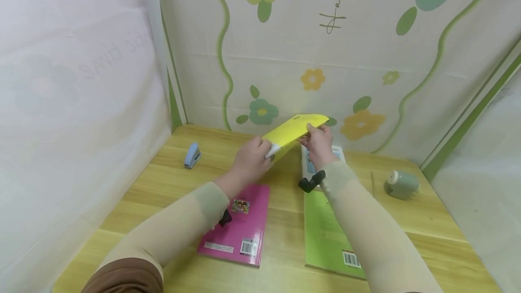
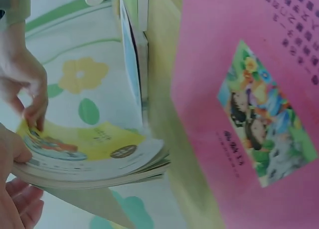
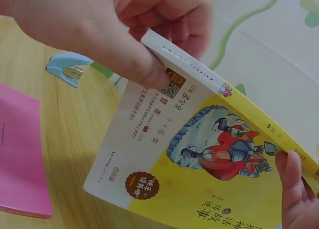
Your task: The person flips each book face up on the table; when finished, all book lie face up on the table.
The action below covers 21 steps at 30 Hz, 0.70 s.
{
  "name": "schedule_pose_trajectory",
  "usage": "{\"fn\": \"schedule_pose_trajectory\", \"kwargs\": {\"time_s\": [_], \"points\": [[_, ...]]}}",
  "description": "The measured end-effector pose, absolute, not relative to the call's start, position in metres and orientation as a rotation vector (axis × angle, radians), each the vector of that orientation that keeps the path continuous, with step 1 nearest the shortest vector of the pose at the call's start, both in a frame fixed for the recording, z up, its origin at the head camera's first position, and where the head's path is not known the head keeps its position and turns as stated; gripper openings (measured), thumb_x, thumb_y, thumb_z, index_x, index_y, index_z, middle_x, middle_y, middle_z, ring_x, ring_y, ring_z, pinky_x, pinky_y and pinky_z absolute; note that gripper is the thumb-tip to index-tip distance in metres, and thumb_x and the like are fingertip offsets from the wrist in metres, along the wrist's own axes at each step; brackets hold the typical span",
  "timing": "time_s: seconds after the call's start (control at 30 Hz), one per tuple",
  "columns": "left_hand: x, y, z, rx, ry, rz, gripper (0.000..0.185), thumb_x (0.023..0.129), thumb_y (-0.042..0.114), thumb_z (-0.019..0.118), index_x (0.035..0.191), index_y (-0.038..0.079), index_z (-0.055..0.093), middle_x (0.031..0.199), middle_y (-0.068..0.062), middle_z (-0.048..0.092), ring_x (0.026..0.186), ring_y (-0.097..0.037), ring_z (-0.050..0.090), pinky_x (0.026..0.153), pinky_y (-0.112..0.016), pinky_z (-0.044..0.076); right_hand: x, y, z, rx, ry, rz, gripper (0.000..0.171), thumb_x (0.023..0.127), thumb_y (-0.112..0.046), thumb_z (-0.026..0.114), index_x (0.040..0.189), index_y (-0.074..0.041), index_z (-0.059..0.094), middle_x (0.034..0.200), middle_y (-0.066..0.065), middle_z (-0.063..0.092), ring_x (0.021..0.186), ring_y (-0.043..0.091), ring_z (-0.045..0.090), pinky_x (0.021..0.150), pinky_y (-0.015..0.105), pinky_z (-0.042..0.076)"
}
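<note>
A yellow-and-white paperback book [image 1: 295,129] with an illustrated cover is held up at a slant above the back of the table. My left hand [image 1: 253,157] grips its white end, thumb on the cover near the spine, as the right wrist view shows. Near the yellow end, my right hand [image 1: 317,143] pinches the spine edge with the thumb. Below the left forearm lies a pink book [image 1: 254,220], back cover up. A green book [image 1: 325,229] lies under the right forearm. Behind it, a white-edged book with a blue picture [image 1: 338,152] is partly hidden by the right hand.
A blue stapler [image 1: 192,155] stands at the back left. At the right are a thin pencil-like stick [image 1: 372,183] and a grey-green crank pencil sharpener [image 1: 402,184]. Patterned cloth walls [image 1: 195,58] enclose the back and sides of the wooden table [image 1: 285,275].
</note>
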State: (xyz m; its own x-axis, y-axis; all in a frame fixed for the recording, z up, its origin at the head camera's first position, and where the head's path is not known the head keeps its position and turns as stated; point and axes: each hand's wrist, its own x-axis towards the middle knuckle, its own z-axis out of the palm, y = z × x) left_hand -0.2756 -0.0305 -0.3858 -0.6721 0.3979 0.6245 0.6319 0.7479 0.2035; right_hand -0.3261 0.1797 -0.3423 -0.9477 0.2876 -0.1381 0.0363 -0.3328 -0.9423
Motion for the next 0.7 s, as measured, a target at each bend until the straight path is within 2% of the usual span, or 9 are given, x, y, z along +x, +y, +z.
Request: {"fn": "schedule_pose_trajectory", "kwargs": {"time_s": [0.13,0.37,0.53,0.7], "points": [[-0.271,-0.026,-0.381,-0.781,-2.402,-0.392,0.022,0.086,0.015,0.076,0.099,0.006,0.062,0.082,-0.005,0.059,0.066,-0.018,0.056,0.053,-0.025,0.05,-0.325,0.178,-0.341,-0.421,-1.73,2.382,0.043,0.1,-0.017,0.06,0.136,-0.009,0.037,0.1,0.014,0.061,0.062,0.016,0.061,0.065,0.026,0.059],[-0.268,-0.02,-0.375,-0.696,-2.649,-0.253,0.03,0.097,0.028,0.064,0.113,0.004,0.06,0.084,-0.006,0.066,0.067,-0.017,0.061,0.057,-0.025,0.052,-0.323,0.169,-0.337,-0.3,-1.793,2.305,0.047,0.098,-0.014,0.062,0.135,-0.007,0.034,0.106,0.019,0.06,0.068,0.021,0.066,0.073,0.034,0.06],[-0.272,-0.024,-0.378,-0.636,-2.682,-0.319,0.034,0.096,0.016,0.066,0.124,-0.001,0.058,0.084,-0.009,0.067,0.064,-0.018,0.062,0.052,-0.025,0.052,-0.319,0.165,-0.335,-0.167,-1.821,2.282,0.044,0.098,-0.012,0.061,0.132,-0.006,0.035,0.104,0.02,0.063,0.07,0.022,0.069,0.076,0.036,0.059],[-0.279,-0.036,-0.379,-0.535,-2.762,-0.494,0.048,0.091,0.006,0.067,0.137,0.0,0.053,0.103,-0.015,0.069,0.08,-0.023,0.067,0.063,-0.028,0.057,-0.32,0.163,-0.336,-0.072,-1.899,2.275,0.041,0.1,-0.015,0.06,0.132,-0.006,0.036,0.108,0.023,0.065,0.087,0.029,0.07,0.082,0.036,0.058]]}}
